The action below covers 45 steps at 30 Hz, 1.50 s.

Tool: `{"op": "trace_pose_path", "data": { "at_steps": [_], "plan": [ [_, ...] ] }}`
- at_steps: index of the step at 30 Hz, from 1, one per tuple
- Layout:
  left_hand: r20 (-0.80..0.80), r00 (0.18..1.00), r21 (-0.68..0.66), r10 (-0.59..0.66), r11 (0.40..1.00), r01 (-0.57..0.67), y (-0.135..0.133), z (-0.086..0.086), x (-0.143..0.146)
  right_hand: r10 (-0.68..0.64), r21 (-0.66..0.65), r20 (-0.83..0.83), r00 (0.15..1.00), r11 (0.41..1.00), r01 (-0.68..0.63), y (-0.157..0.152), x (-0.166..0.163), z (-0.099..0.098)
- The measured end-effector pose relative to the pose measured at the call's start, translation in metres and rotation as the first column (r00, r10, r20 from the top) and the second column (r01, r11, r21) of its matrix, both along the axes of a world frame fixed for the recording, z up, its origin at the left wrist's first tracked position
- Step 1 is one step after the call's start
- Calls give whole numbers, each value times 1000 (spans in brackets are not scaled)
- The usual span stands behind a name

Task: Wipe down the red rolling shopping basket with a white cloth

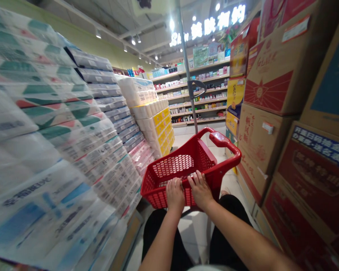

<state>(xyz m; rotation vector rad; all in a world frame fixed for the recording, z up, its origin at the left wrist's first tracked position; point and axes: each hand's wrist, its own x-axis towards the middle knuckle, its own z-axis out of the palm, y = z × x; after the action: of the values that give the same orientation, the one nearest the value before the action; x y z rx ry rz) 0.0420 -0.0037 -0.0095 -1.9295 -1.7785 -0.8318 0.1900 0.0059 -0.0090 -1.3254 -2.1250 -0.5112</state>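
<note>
A red plastic shopping cart [155,196] with perforated walls stands sideways in front of me, its handle [233,147] off to the right. Both of my hands lie over the near rim of its basket. My left hand [175,194] has its fingers curled over the rim, and my right hand [200,190] grips the same rim a little to the right. The fingertips are partly out of sight inside the basket. No goods show in the visible part of the basket.
Stacked packs of toilet paper [59,109] rise close on the left. Cardboard cartons [267,135] line the right side. A thin metal pole [185,60] stands just beyond the cart. Shelves of small goods [211,100] fill the far end of the tiled aisle.
</note>
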Motion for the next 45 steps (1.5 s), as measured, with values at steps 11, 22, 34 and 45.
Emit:
{"op": "trace_pose_path", "data": {
  "at_steps": [11, 22, 34, 45],
  "plan": [
    [-33, 999, -21, -27, 999, 26, -14, 2, -17, 18, -9, 34, 999, 1000, -17, -1, 5, 2],
    [7, 992, -12, -123, 992, 123, 0, 2, 16, 16, -20, 36, 999, 1000, -15, 1, 4, -1],
    [31, 989, 24, 143, 989, -144, -8, -1, -33, 19, 10, 19, 1000, 1000, -19, 0, 4, 0],
    [52, 998, -31, -32, 999, 34, -1, 8, 22, 7, 48, 6, 1000, 999, -8, 3, 3, -5]
  ]
}}
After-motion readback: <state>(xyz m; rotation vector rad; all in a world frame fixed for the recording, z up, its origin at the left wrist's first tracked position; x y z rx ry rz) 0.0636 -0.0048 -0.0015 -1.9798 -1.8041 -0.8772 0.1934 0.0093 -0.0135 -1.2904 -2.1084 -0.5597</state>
